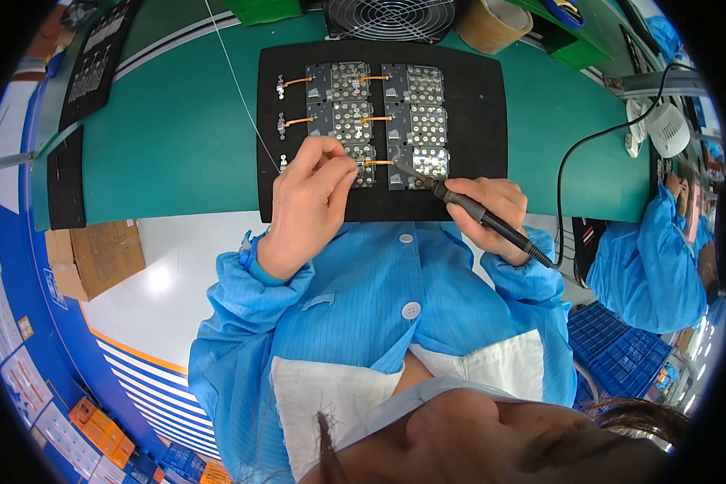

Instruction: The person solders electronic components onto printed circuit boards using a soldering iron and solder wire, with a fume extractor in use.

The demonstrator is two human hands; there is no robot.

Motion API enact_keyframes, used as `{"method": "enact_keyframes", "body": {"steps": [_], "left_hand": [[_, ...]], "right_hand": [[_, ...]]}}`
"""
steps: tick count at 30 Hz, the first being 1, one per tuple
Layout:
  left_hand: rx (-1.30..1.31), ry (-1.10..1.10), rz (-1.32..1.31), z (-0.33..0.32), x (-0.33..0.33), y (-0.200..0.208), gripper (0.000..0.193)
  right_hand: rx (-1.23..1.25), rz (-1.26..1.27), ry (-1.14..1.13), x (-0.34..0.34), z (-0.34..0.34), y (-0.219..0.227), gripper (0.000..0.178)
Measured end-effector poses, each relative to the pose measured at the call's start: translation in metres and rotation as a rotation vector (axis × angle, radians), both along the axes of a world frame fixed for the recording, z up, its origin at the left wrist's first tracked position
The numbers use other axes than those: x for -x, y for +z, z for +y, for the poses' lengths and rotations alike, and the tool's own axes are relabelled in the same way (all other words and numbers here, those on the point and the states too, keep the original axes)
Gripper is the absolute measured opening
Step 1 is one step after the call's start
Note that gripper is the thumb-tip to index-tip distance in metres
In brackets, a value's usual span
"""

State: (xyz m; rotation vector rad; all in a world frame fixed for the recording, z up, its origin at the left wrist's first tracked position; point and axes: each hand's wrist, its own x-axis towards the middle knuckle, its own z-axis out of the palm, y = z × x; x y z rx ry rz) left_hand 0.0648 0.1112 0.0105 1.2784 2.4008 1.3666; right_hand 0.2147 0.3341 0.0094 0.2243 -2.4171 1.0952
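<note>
On a black mat (476,105) lie several small grey circuit boards (415,125) in two columns, their silver round contacts showing. Short orange cables (297,122) with silver connectors (281,125) join the boards' left edges. My left hand (310,189) is closed in a pinch at the left end of the lowest right board's orange cable (379,162); its fingers hide that end. My right hand (492,214) grips a black soldering iron (480,211), tip touching or just beside the cable's joint on that board. A thin pale wire (235,77) runs down behind my left hand.
A fan with a wire guard (391,18) and a tape roll (494,24) stand behind the mat on the green table (177,145). Green bins (569,44) flank them. The iron's black cord (569,161) loops up on the right. Another person's blue sleeve (649,266) is at far right.
</note>
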Motion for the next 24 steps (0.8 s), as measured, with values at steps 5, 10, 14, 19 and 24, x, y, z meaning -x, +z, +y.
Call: {"method": "enact_keyframes", "body": {"steps": [5,10,14,19,24], "left_hand": [[-0.037,0.001,0.039,0.004,-0.001,-0.006,0.011],[-0.024,-0.013,0.067,0.008,-0.003,-0.006,0.012],[-0.042,-0.018,0.072,0.009,-0.004,-0.006,0.011],[-0.027,-0.009,-0.003,0.013,-0.006,-0.008,0.011],[0.015,-0.051,-0.084,0.022,-0.002,-0.020,0.014]], "right_hand": [[-0.015,0.003,-0.002,0.001,0.000,0.001,0.025],[-0.013,0.006,-0.009,0.000,-0.001,0.000,0.025],[-0.006,0.024,-0.008,0.000,-0.001,-0.002,0.025],[-0.011,0.014,-0.009,-0.001,-0.001,-0.002,0.025],[-0.003,0.021,-0.009,-0.001,0.000,-0.002,0.025]]}}
